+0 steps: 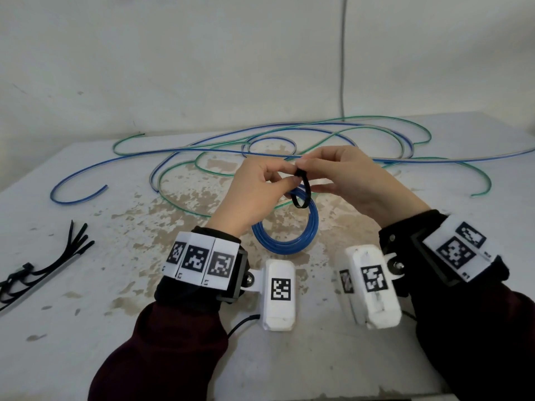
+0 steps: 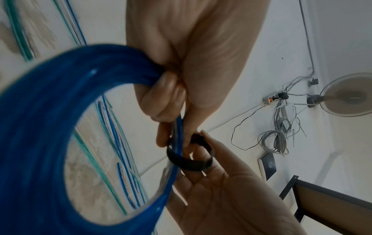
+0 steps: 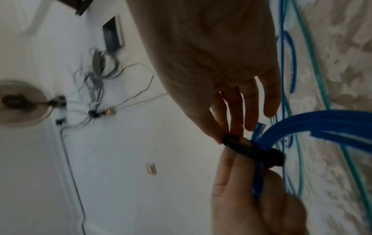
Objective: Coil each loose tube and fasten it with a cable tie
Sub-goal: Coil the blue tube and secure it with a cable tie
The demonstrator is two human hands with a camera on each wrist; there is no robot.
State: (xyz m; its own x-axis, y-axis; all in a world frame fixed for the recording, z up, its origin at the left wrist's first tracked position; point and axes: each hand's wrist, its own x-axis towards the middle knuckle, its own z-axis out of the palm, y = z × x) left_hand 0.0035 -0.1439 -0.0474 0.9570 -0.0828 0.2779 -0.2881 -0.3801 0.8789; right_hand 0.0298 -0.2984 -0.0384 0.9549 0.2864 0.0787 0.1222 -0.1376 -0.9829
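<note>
Coil (image 1: 285,227) blue glossy tube | L hand (image 1: 254,192) grips it | R hand (image 1: 344,180) pinches black ribbed tie loop (image 1: 302,192)

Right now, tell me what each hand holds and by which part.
The left hand grips the blue tube coil at its top, where the black cable tie loops it. The right hand pinches the tie's head end.

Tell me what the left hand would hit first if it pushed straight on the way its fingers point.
Probably the right hand: the left hand faces it across the black cable tie they pinch together. Depth is uncertain.
</note>
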